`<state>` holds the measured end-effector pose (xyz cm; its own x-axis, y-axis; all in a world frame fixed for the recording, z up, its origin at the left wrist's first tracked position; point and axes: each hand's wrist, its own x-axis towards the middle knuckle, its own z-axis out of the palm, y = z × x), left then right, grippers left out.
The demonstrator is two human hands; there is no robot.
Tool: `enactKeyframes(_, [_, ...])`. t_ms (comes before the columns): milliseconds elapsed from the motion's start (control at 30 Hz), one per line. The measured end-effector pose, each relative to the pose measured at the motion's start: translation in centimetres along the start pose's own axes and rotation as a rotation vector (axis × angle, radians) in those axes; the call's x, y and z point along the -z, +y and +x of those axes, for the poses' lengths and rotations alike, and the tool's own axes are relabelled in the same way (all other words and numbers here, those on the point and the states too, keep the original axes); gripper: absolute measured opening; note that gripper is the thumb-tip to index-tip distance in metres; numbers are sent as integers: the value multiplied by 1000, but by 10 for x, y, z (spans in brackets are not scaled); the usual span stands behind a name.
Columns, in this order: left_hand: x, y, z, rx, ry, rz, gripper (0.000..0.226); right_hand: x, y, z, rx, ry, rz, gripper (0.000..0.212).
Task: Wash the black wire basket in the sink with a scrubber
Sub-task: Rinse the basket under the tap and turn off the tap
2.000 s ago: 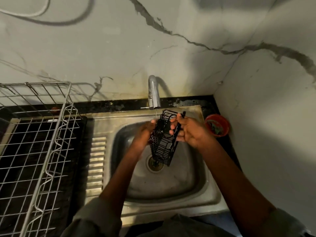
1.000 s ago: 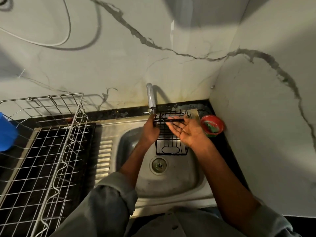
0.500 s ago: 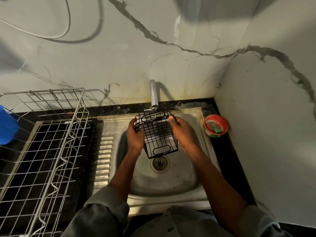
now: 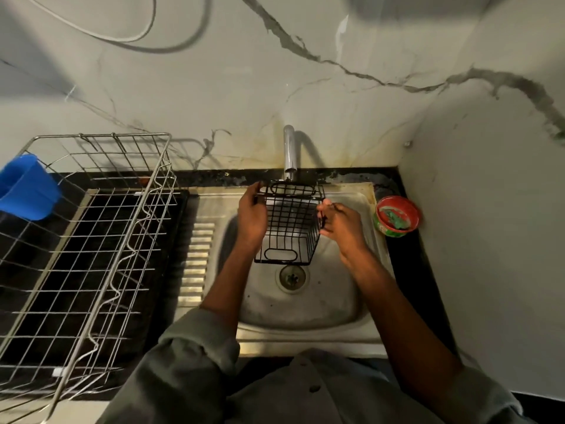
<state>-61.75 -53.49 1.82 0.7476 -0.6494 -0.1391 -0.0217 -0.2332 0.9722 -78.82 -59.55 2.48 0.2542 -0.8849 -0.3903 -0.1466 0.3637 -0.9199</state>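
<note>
The black wire basket (image 4: 290,224) hangs over the steel sink (image 4: 305,304), its far end right under the tap (image 4: 289,154). My left hand (image 4: 251,214) grips its left rim, fingers curled over the top wire. On the other side my right hand (image 4: 339,223) pinches the right wall with thumb and fingers. The basket's open side faces up and it holds nothing. A green scrubber (image 4: 393,218) lies in a red bowl (image 4: 411,209) at the sink's right corner, away from both hands.
A large silver wire dish rack (image 4: 91,240) fills the black counter to the left, with a blue plastic cup (image 4: 26,186) at its far left. The sink's ribbed drainboard (image 4: 197,252) lies between rack and basin. Marble walls close in behind and to the right.
The basket was turned from hanging upright to lying with its open side up under the tap. My right hand went from flat against it to pinching its right wall.
</note>
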Motion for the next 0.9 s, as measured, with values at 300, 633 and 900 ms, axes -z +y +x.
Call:
enactKeyframes(300, [-22,21,-3,120,-236,-82,38,21,1,-10,129,222,-112,26])
enactKeyframes(633, [8,-26,12,213,-75,-197,37,6,-13,-17,40,-16,-372,32])
enactKeyframes(900, [-14,-13,24,202,-153,-172,36,22,-23,-6,125,-142,-464,100])
